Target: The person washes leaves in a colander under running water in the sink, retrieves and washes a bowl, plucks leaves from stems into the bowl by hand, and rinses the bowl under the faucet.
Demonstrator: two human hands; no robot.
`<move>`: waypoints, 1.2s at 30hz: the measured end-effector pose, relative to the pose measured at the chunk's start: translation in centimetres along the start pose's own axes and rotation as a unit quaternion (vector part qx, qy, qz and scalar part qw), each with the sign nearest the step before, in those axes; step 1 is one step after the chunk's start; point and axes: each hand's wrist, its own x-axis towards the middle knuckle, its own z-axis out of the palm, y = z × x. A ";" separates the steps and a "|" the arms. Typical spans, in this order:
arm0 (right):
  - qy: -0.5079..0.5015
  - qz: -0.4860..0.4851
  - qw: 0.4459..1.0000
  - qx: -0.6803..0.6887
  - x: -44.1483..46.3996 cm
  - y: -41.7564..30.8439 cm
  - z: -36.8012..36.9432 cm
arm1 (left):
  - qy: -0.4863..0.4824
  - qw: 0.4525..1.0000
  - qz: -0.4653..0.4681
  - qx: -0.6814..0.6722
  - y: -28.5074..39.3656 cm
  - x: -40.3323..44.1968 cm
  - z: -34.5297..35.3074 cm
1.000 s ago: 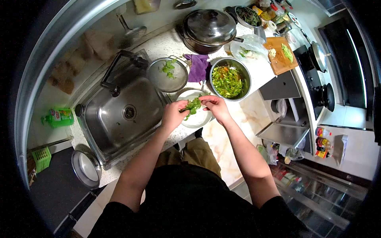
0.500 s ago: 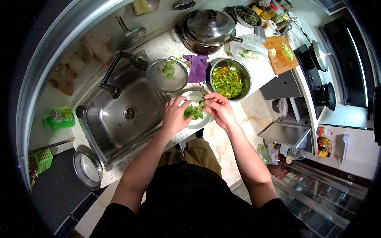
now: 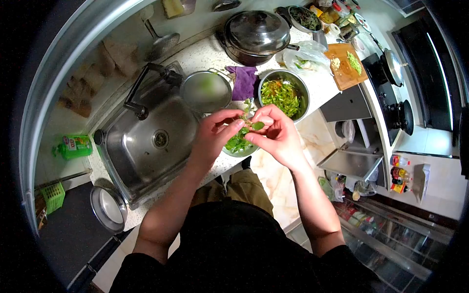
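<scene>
Green sprig [image 3: 257, 126], raised between the two hands above a bowl [image 3: 237, 155] at the counter's front edge; loose green leaves [image 3: 237, 142] lie in that bowl; the left hand [image 3: 214, 134] is half curled, its thumb and forefinger pinched together on the sprig; the right hand [image 3: 279, 136] is bent round the leaf from the other side, thumb and forefinger slightly apart, and I cannot tell whether it grips.

The counter [image 3: 199, 56] is white and speckled; a steel sink [image 3: 139, 151] with a dark faucet [image 3: 141, 93] is set into it on the left; just beside it sits a round sieve [image 3: 195, 101], its contents blurred; then come a crumpled purple cloth [image 3: 244, 84] and a metal pot [image 3: 305, 93] of chopped greens [image 3: 279, 99]; behind these stands a large lidded pot [image 3: 259, 36], with a clear plastic bag [image 3: 312, 57] and a wooden cutting board [image 3: 343, 82] to its right; a green bottle [image 3: 77, 146] stands past the sink's left end; a skimmer [image 3: 163, 47] hangs on the wall; the floor [image 3: 278, 188] is pale and marbled; a pan [image 3: 393, 69] rests on the stove at far right.
</scene>
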 end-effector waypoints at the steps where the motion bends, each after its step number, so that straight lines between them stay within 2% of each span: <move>1: -0.018 -0.045 0.998 -0.043 -0.4 -0.8 0.0 | 0.015 0.999 0.009 -0.040 1.8 -0.4 0.5; 6: -0.047 -0.095 0.994 0.006 -1.3 -5.5 1.1 | 0.055 0.994 0.004 -0.092 7.5 -1.8 1.5; 8: -0.047 -0.133 0.989 0.037 -1.6 -6.6 1.4 | 0.037 0.992 0.052 -0.112 8.9 -2.1 1.8; 13: -0.020 -0.208 0.978 0.011 -1.9 -8.3 2.0 | 0.015 0.989 0.084 -0.120 10.8 -2.5 2.4; 18: -0.011 -0.232 0.973 -0.008 -2.6 -9.6 2.6 | -0.026 0.987 0.113 -0.112 11.8 -3.3 2.5; 21: -0.018 -0.260 0.965 -0.024 -2.8 -10.1 2.7 | -0.036 0.984 0.150 -0.090 12.8 -3.6 3.2; 23: -0.012 -0.256 0.966 -0.013 -2.9 -10.1 3.1 | -0.072 0.968 0.238 -0.021 13.1 -3.6 3.4; 24: -0.006 -0.252 0.968 0.000 -2.9 -10.1 3.3 | -0.072 0.968 0.239 -0.022 13.3 -3.5 3.5; 26: 0.001 -0.236 0.972 0.005 -2.9 -10.2 3.6 | -0.052 0.959 0.271 0.060 13.6 -3.5 3.6; 28: 0.000 -0.204 0.977 -0.058 -3.0 -10.4 3.4 | -0.044 0.956 0.281 0.069 13.6 -3.2 3.5; 29: 0.019 -0.241 0.967 -0.086 -2.5 -10.2 3.6 | -0.036 0.953 0.291 0.079 13.5 -3.1 3.5; 33: 0.076 -0.288 0.945 -0.135 -3.2 -11.3 3.6 | -0.004 0.959 0.265 0.102 14.3 -3.5 3.6; 36: 0.089 -0.237 0.959 -0.132 -4.0 -11.9 4.4 | 0.022 0.940 0.308 0.142 14.0 -3.3 3.5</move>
